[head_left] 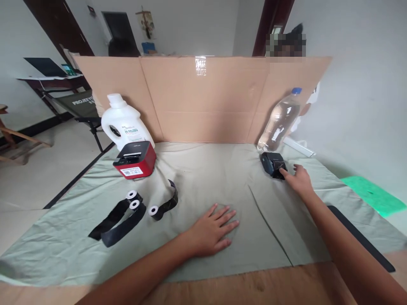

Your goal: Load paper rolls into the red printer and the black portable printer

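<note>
My left hand lies flat on the greyish-green cloth, its fingers spread and nothing in it. At the right, my right hand reaches to a small black device, perhaps a portable printer. One fingertip meets a dark, shiny piece at the device's front, while the other fingers stay apart from it. Left of my left hand lies a black paper roll with a white core, its strip curling upward. Farther left, two more such rolls trail long dark strips. Behind them sits a red and black label printer.
A white detergent jug and a clear bottle with a blue cap stand before a cardboard screen. A thin dark cord and a black flat bar lie at the right. Someone's head shows behind the screen.
</note>
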`<state>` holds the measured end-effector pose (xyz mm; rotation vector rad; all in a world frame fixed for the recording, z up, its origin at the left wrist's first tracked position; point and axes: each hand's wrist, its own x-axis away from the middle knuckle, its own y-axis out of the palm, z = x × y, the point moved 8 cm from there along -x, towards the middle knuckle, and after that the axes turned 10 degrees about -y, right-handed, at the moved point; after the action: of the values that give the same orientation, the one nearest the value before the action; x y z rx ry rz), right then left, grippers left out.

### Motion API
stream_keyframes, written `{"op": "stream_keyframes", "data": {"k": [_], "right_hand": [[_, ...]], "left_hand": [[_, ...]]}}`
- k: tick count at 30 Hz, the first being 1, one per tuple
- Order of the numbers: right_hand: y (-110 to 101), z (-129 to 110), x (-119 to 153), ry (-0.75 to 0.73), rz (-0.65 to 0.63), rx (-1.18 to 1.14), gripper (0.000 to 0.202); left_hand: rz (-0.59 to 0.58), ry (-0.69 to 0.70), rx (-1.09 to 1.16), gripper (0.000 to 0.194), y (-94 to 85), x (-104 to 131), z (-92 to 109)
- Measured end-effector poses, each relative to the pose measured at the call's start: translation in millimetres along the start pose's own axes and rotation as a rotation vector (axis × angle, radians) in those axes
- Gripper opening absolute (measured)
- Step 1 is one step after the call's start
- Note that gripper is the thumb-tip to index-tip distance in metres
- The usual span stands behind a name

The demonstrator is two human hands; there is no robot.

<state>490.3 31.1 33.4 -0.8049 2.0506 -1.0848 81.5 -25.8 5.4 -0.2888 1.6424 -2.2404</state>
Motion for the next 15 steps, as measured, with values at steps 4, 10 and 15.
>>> {"op": "stream_keyframes", "data": {"k": [4,10,15], "right_hand": [[14.9,-29.9,-40.9,0.025,-0.149,-0.021,0.090],[27.7,-64.8,-51.3,0.001,-0.329,0.139,0.090],[27.1,-97.5,-28.8,-0.002,-0.367,0.248,0.093]], "left_hand": [[-0.051,-0.027,0.001,0.063,8.0,6.4,4.8],[-0.041,-0.048,0.036,0.063,3.1,8.0,7.8],[-0.012,-0.043,0.015,0.063,0.3,8.7,8.9]]}}
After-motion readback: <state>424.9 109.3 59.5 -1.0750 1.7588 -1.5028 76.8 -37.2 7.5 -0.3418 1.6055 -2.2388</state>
